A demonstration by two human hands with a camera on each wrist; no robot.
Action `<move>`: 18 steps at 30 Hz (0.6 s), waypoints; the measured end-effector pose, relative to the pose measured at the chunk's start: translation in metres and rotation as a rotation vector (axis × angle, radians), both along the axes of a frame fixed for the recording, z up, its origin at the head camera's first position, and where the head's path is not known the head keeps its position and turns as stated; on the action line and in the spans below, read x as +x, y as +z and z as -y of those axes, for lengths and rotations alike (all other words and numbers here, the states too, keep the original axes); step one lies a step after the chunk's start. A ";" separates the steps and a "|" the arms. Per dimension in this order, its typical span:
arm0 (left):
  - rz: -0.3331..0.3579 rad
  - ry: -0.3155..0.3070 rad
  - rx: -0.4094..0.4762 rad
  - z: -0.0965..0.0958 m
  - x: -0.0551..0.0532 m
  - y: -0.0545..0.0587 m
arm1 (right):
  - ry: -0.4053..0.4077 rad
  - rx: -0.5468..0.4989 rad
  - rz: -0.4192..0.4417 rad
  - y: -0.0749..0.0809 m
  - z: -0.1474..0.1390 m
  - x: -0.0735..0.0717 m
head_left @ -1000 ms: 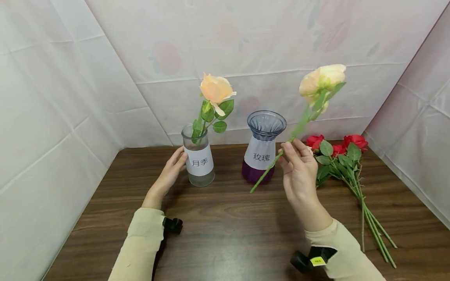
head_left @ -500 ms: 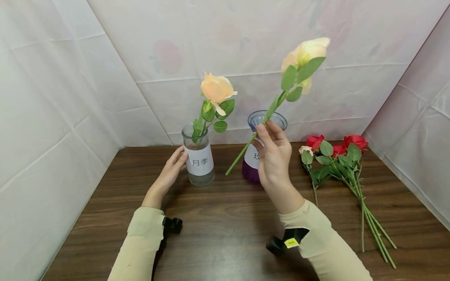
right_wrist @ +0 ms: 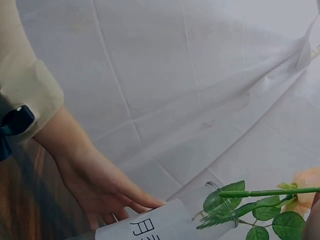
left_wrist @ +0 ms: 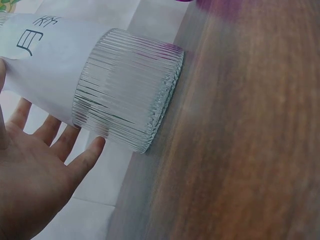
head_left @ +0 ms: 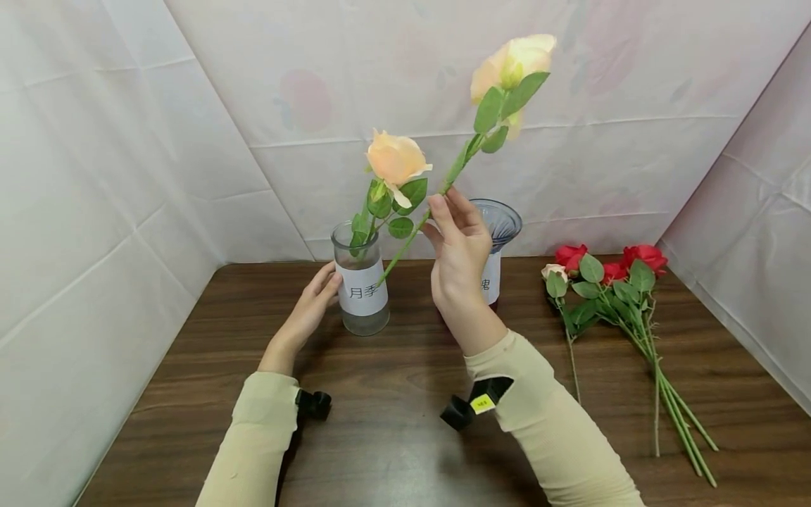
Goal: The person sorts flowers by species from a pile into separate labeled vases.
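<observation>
My left hand (head_left: 308, 310) touches the left side of a clear glass vase (head_left: 365, 324), its fingers spread and fairly straight in the left wrist view. The vase has a white paper label (head_left: 361, 291) and stands upright with a peach rose (head_left: 397, 158) in it. My right hand (head_left: 461, 257) pinches the green stem of a second peach rose (head_left: 513, 67), bloom up and tilted right. That stem's lower end is in front of the label in the head view. In the right wrist view, the held stem (right_wrist: 265, 192) crosses the vase's mouth; I cannot tell its depth.
A bluish flared vase (head_left: 497, 222) with a purple base and white label stands right of the glass vase, partly hidden by my right hand. Several red roses (head_left: 643, 257) and a small pale rose (head_left: 554, 271) lie on the wooden table (head_left: 393, 415). White cloth (head_left: 253, 84) hangs behind.
My right hand has carried the held peach rose left and up from in front of the bluish vase toward the glass vase. My left hand has stayed against the glass vase.
</observation>
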State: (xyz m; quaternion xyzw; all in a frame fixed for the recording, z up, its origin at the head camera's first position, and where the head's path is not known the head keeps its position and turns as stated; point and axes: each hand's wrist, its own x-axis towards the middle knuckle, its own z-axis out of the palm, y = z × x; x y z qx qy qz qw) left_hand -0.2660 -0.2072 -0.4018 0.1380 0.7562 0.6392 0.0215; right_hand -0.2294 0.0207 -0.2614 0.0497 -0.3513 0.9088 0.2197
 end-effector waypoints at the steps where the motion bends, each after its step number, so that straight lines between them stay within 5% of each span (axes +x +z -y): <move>1: 0.000 0.001 0.000 0.000 0.000 0.000 | -0.005 -0.005 -0.003 0.001 0.002 -0.003; 18: 0.001 0.003 -0.004 0.000 0.000 0.000 | -0.084 -0.036 0.010 0.016 0.014 -0.036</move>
